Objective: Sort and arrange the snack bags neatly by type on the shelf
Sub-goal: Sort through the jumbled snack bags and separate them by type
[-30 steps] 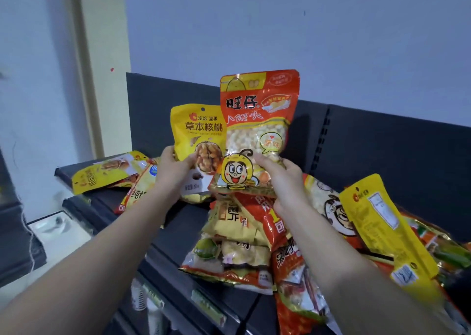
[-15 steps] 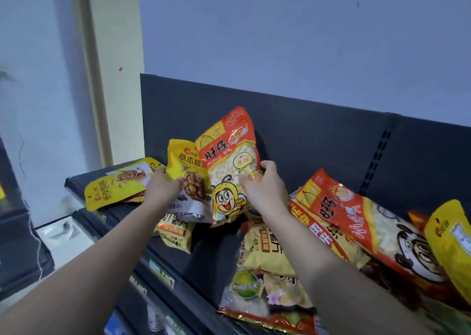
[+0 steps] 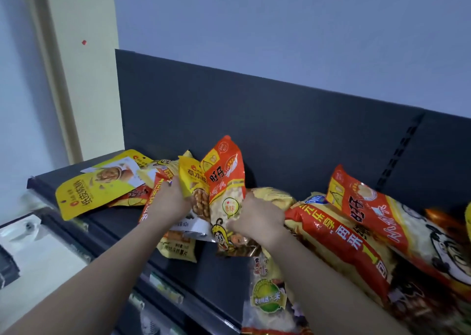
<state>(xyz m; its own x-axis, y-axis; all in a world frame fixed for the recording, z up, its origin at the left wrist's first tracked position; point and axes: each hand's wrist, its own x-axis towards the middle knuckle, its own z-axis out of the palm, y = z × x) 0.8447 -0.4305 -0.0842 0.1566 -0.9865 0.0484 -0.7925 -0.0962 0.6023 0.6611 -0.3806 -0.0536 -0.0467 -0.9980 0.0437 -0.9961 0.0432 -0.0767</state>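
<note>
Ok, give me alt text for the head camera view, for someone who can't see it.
Two bare hands hold two bags side by side above a dark shelf: the left hand grips a yellow walnut bag, the right hand an orange-red bag with a cartoon bee. Other yellow and red snack bags lie jumbled on the shelf on both sides.

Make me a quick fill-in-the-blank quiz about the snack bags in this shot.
The left hand grips the walnut bag, which is mainly ____.
The right hand grips the bee bag, just ____ of the walnut bag.
A flat bag lies at the shelf's ____ end.
Answers: yellow; right; left.
</note>
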